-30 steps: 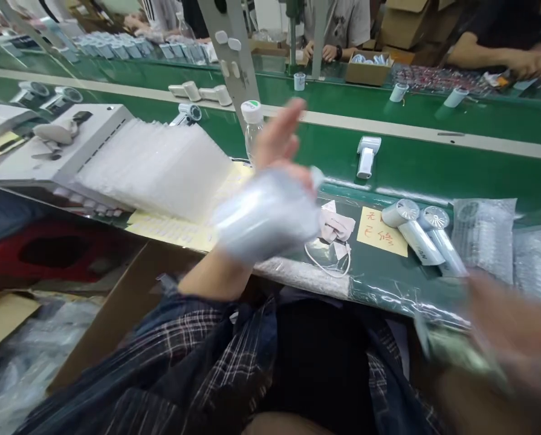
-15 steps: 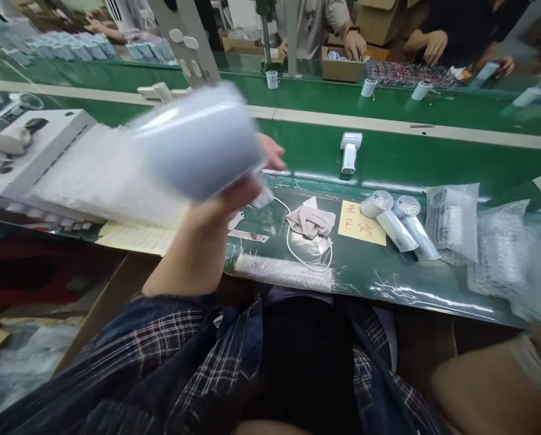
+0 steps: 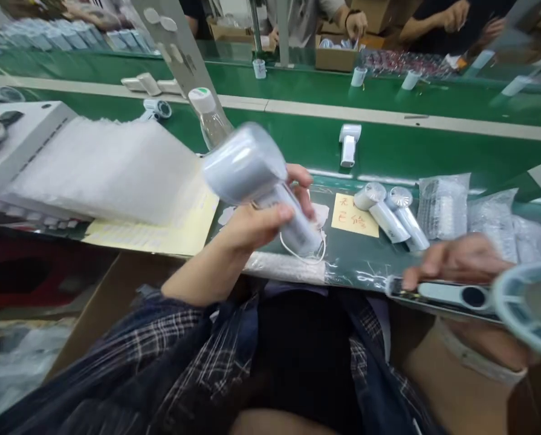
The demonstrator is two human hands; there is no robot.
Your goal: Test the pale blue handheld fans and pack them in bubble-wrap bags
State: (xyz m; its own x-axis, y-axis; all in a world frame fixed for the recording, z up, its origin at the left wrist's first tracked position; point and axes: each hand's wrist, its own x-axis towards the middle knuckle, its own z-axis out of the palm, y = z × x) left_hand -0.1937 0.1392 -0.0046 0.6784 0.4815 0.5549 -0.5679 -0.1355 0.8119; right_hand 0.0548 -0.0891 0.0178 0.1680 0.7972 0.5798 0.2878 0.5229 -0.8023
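My left hand (image 3: 256, 226) is closed round the handle of a pale blue hair dryer (image 3: 247, 163), its wide barrel tilted up to the left and its handle pointing down right. Over the table's front edge, my right hand (image 3: 460, 260), blurred, grips a second pale blue hair dryer (image 3: 447, 294) by its handle. A dark oval shows on that handle, and its round, ring-like head (image 3: 524, 302) runs off the right edge. Behind the left hand's dryer, a white cord (image 3: 318, 258) and a pale cloth (image 3: 320, 214) are partly hidden.
Two hair dryers (image 3: 392, 220) lie beside a yellow note (image 3: 355, 215). Bubble-wrapped items (image 3: 445, 205) sit to their right. Foam sheets (image 3: 102, 166) and a bottle (image 3: 211, 118) stand left. On the green belt (image 3: 388, 148) lies another dryer (image 3: 350, 145). Co-workers' hands (image 3: 356, 24) are across.
My left hand has lowered the hair dryer and moved it right, turning its handle into view. My right hand has come into view from the right edge with another dryer.
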